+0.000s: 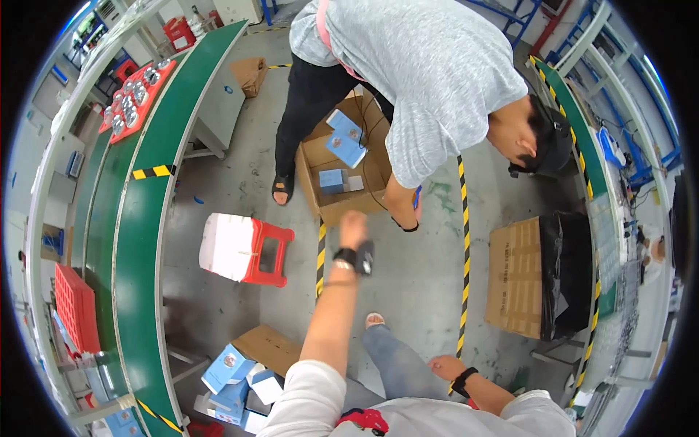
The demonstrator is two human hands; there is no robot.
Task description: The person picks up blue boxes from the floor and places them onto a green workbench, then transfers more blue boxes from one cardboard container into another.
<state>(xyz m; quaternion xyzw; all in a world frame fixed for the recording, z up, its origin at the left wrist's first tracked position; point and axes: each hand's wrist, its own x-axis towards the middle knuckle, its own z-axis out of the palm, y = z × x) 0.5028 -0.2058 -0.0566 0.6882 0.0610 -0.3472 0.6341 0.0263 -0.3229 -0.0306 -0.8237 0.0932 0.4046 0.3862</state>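
Note:
My left hand (354, 227) reaches forward over the near edge of an open cardboard box (331, 213); motion smears its fingers, so their hold cannot be told. A black strap with a dark flat piece (365, 259) sits at that wrist. Inside the box lie several blue-and-white small cartons (345, 148). Beside my right thigh, my right hand (444, 366) is held low with its fingers curled and nothing visible in them. Across from me a person in a grey shirt (437, 80) bends over the box's right side, one hand holding something blue (416, 198).
A red stool with a white top (231, 246) stands left of the box. Another open carton (271, 349) with blue boxes lies lower left. Green conveyor benches (145, 247) run along both sides. At right is a large carton with black plastic (515, 277). Striped tape (463, 255) marks the floor.

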